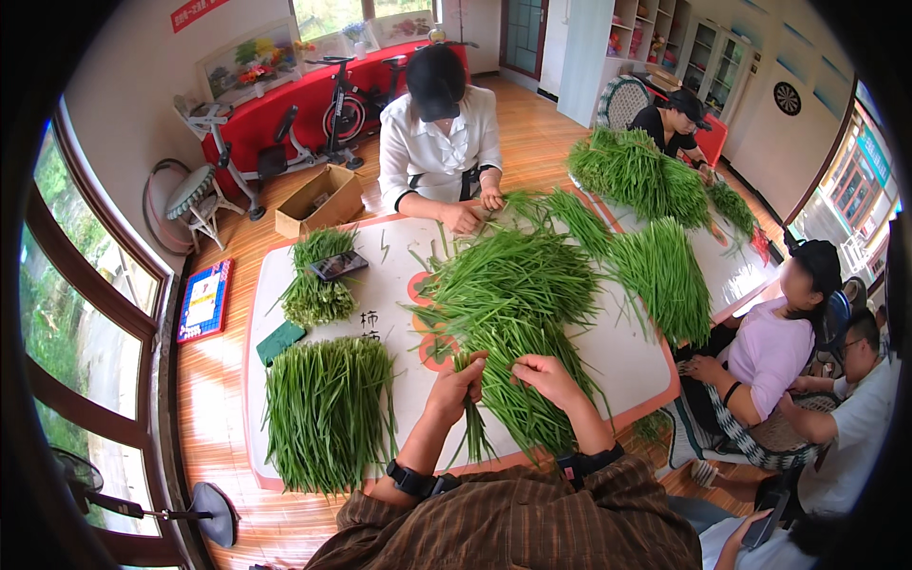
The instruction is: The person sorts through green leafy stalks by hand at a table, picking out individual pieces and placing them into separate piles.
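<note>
My left hand (457, 390) is closed around a small bundle of Chinese chives (473, 431); its leaves hang toward the table's near edge. Just to the right, my right hand (550, 379) is over the near end of a loose chive heap (524, 285). Its thumb and forefinger are close together, and I cannot tell whether a stalk is between them. Left of my hands lies a neat, thick stack of chives (328, 410) with its cut ends toward the far side. All of this rests on a white table (406, 385) with an orange border.
Across the table a person in white (438, 149) handles chives. Farther left lie a phone (339, 265) on a chive bundle and a green block (280, 342). More chives (662, 278) lie at the right edge. Several people sit at the right; a cardboard box (320, 201) is on the floor.
</note>
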### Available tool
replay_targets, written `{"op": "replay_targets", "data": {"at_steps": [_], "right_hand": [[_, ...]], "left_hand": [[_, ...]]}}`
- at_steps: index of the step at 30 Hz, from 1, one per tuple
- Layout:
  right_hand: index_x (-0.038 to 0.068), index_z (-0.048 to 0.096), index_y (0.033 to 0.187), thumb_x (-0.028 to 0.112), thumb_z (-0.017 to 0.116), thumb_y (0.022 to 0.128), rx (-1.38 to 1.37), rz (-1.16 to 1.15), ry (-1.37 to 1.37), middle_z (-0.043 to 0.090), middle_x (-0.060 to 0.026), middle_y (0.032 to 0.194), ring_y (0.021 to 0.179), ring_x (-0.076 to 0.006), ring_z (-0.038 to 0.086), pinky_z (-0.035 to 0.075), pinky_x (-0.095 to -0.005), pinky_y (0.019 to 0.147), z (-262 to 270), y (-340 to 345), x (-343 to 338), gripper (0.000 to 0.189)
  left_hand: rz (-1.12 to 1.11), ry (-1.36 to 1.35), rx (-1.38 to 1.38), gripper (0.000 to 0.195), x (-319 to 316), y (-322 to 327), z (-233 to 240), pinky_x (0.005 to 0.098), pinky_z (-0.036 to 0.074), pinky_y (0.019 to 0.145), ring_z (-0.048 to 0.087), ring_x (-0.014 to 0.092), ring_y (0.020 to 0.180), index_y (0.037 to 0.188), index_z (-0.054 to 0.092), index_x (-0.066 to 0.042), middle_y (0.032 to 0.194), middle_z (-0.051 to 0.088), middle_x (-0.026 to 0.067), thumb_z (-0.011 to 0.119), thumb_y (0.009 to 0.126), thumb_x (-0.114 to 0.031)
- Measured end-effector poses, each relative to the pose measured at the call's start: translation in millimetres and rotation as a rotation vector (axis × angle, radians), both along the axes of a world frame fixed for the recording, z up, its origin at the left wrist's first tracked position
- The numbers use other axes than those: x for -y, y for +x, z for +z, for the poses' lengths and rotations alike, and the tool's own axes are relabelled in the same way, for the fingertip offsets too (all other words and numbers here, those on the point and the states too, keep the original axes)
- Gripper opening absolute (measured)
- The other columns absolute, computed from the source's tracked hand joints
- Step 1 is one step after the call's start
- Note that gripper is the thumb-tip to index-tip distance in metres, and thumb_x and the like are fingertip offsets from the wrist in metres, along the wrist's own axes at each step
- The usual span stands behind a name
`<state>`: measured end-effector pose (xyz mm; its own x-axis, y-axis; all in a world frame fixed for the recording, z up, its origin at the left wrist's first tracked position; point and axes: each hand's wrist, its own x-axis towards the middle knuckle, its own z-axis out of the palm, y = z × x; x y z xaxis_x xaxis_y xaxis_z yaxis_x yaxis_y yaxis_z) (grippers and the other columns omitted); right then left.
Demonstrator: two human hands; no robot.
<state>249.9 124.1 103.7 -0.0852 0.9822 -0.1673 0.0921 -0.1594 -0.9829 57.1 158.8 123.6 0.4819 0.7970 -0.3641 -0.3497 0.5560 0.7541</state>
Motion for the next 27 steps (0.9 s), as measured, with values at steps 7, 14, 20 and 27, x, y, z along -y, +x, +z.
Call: {"op": "replay_targets", "data": {"at_steps": [7,14,20,27], "right_hand": [[-0.002,0.06,0.087,0.015,0.055,0.084,0.051,0.042,0.043,0.062,-0.002,0.075,0.066,-0.0061,0.053,0.043,-0.0211,0.06,3,-16,2,0.018],[-0.003,0.059,0.084,0.014,0.055,0.085,0.001,0.07,0.024,0.06,-0.0017,0.074,0.068,-0.0067,0.054,0.044,-0.021,0.062,5,-22,6,0.017],[-0.004,0.06,0.085,0.015,0.057,0.082,-0.003,-0.031,0.093,0.062,-0.0038,0.071,0.066,-0.0068,0.057,0.046,-0.0217,0.061,-5,-26,5,0.019],[-0.002,0.062,0.082,0.018,0.059,0.082,0.07,-0.083,0.16,0.063,-0.0028,0.069,0.061,-0.006,0.054,0.043,-0.0214,0.055,-6,-32,7,0.021]], "left_hand": [[0.025,0.077,-0.016,0.027,-3,15,-13,0.0235,0.033,0.046,0.037,0.009,0.048,0.108,0.051,0.0,0.058,0.038,-0.0021,0.052,0.087,-0.017],[0.162,0.089,-0.046,0.021,-3,6,-22,0.0236,0.031,0.042,0.039,0.009,0.045,0.095,0.057,-0.001,0.055,0.041,-0.0018,0.054,0.086,-0.02],[-0.005,0.14,-0.125,0.019,5,8,-11,0.0223,0.031,0.043,0.036,0.007,0.045,0.093,0.058,-0.001,0.057,0.039,-0.004,0.056,0.084,-0.018],[0.22,0.113,-0.111,0.022,9,-2,-17,0.0215,0.033,0.044,0.041,0.007,0.047,0.086,0.061,0.0,0.061,0.048,-0.0008,0.057,0.084,-0.022]]}}
